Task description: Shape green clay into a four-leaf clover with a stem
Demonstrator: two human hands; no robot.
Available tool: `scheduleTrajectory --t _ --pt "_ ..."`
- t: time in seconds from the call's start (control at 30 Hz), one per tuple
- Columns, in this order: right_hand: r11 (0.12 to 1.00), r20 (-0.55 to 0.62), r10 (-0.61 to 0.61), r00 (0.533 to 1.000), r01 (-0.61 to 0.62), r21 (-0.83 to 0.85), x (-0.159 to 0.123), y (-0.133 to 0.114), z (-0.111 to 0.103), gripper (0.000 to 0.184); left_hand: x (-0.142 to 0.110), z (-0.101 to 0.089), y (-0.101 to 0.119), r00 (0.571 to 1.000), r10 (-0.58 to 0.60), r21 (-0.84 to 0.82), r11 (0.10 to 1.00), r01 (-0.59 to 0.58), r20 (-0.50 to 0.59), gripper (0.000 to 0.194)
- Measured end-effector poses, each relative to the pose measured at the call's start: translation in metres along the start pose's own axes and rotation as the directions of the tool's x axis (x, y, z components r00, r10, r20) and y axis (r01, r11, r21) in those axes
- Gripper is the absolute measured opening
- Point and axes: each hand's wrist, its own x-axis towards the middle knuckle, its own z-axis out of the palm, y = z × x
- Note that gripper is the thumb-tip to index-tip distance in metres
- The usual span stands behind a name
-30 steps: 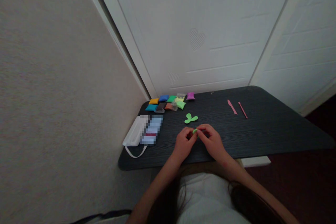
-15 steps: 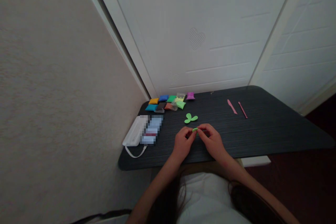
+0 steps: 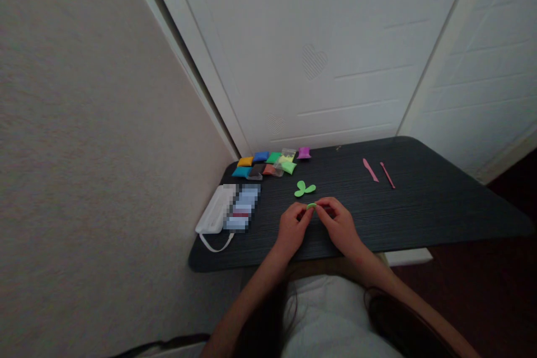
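Observation:
Between my fingertips is a small flat piece of light green clay point(image 3: 311, 206), its lower part covered by the thumbs. My left hand point(image 3: 292, 227) pinches it from the left side. From the right, my right hand point(image 3: 338, 222) grips the same piece between thumb and fingers. Just beyond the hands, three green clay petals point(image 3: 304, 189) lie joined at the middle on the dark table point(image 3: 411, 207).
Several coloured clay packets point(image 3: 260, 156) lie at the back left, with a purple packet point(image 3: 304, 152) beside them. A white case point(image 3: 216, 210), a blurred phone point(image 3: 243, 208) and a white cable point(image 3: 216, 249) are at the left. A pink knife point(image 3: 371, 170) and a thin pink tool point(image 3: 387, 175) lie right.
Both hands keep nearly the same place. The green clay between the fingertips has shifted very slightly; nothing else has visibly moved.

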Motion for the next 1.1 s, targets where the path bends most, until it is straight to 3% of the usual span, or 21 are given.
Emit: scheduleTrajectory --t 0.73,1.1 --pt "0.998 -0.002 0.051 0.999 -0.050 0.029 -0.0009 0.0049 0.0018 0.019 0.0002 0.0003 -0.0033 0.998 0.010 0.061 0.998 -0.014 0.066 0.028" --pt "1.000 0.030 -0.009 1.000 0.010 -0.029 -0.0003 0.0051 0.0015 0.015 0.0004 0.0010 -0.0010 0.996 0.012 0.034 0.999 -0.015 0.085 0.027"
